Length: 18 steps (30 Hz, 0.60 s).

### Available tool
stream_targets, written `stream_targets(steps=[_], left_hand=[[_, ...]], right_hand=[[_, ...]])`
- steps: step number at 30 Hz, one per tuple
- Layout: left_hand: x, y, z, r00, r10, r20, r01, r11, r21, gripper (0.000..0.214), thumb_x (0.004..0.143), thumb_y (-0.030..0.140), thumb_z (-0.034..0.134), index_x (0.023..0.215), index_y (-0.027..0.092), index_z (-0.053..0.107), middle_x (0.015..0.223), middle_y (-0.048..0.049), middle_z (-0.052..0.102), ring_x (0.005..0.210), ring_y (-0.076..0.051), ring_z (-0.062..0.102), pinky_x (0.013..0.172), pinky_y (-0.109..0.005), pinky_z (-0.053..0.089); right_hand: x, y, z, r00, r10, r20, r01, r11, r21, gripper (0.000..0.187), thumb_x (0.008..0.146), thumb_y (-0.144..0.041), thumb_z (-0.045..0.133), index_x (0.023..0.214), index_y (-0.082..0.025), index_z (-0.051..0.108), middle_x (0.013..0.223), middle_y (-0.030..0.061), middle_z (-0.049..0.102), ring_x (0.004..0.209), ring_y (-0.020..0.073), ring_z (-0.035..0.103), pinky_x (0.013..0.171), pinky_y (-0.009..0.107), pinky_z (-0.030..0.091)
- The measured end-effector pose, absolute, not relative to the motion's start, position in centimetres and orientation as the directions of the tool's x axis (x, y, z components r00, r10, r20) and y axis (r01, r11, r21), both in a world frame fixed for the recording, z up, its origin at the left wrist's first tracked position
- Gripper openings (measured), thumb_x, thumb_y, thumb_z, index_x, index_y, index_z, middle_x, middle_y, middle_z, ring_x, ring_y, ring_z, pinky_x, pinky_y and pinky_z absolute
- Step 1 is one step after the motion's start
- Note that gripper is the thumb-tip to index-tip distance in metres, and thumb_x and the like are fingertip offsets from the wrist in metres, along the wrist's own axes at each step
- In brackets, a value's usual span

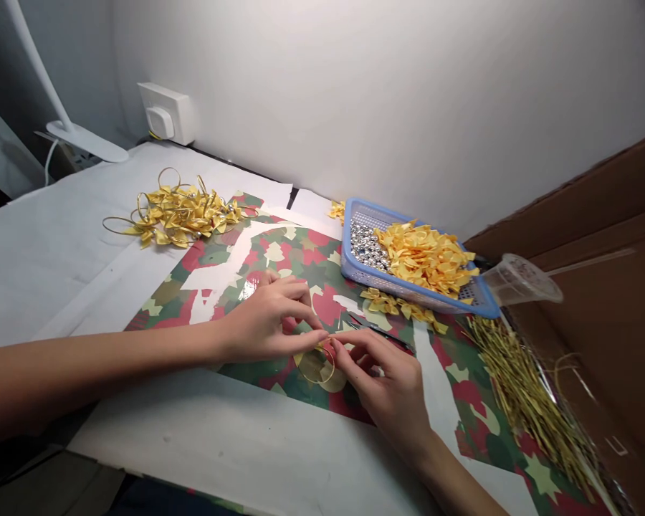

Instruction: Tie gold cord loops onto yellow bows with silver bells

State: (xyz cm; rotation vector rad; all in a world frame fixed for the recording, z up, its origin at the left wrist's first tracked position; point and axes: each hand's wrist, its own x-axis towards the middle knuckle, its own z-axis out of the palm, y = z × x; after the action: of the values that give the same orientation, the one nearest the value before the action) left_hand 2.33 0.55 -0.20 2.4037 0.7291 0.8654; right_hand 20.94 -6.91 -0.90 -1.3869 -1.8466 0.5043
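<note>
My left hand [279, 315] and my right hand [390, 376] meet at the front middle of the table, fingertips pinched together. Between them is a thin gold wire ring [317, 382], its loop hanging below the fingers. A bit of yellow shows at the ring's top, mostly covered by the left fingers. Just beyond the right hand lies a dark slim tool [379, 331], perhaps scissors, partly hidden by that hand. Several yellow ribbon flowers [400, 307] rest behind it.
A blue basket [349, 251] holds silver beads [368, 246] and yellow ribbon pieces [427, 258]. Finished-looking flower rings [183, 211] are heaped at back left. Green-gold stems [532, 398], a clear plastic cup [524, 279] and cardboard [596, 287] are on the right. A lamp base [89, 142] stands far left.
</note>
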Motion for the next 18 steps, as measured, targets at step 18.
stream_targets(steps=[18], left_hand=[[2.53, 0.91, -0.31, 0.714, 0.661, 0.232, 0.300, -0.588, 0.752, 0.016, 0.082, 0.028, 0.062, 0.076, 0.017, 0.073, 0.065, 0.0021, 0.049, 0.067, -0.013, 0.046, 0.069, -0.031, 0.030]], right_hand=[[20.74, -6.75, -1.20, -0.173, 0.871, 0.459, 0.564, 0.470, -0.679, 0.011, 0.086, -0.013, 0.056, 0.087, -0.019, 0.065, 0.075, 0.0014, 0.068, 0.051, 0.0092, 0.056, 0.041, 0.020, 0.044]])
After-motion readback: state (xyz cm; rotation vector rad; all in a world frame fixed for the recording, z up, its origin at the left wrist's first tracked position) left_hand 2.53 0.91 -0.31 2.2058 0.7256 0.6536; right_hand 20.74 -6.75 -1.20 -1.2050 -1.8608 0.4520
